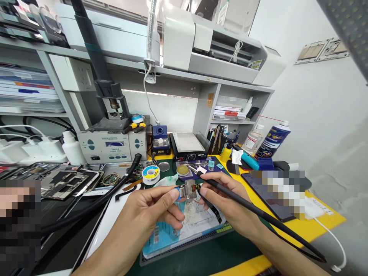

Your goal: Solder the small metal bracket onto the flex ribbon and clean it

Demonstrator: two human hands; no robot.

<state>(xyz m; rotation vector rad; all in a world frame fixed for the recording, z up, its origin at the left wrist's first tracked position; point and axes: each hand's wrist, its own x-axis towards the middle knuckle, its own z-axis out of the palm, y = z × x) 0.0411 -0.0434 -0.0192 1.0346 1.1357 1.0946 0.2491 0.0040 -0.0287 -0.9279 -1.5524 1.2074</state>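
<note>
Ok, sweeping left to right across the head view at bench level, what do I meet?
White bottle, left hand, small metal part, right hand holding a black-handled tool, blue spray can.

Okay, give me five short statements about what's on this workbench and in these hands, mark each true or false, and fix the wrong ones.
1. The left hand grips a small silvery metal part. True.
2. The metal part lies loose, touched by nobody. False: the left hand holds it up, with a flat blue-and-white item below it in the picture.
3. The right hand holds a long, black, rod-shaped tool. True.
4. A white spool with a blue-and-yellow label sits left of a round tin with yellowish contents. True.
5. The spool lies directly beneath the right hand. False: it sits beyond the left hand.
</note>
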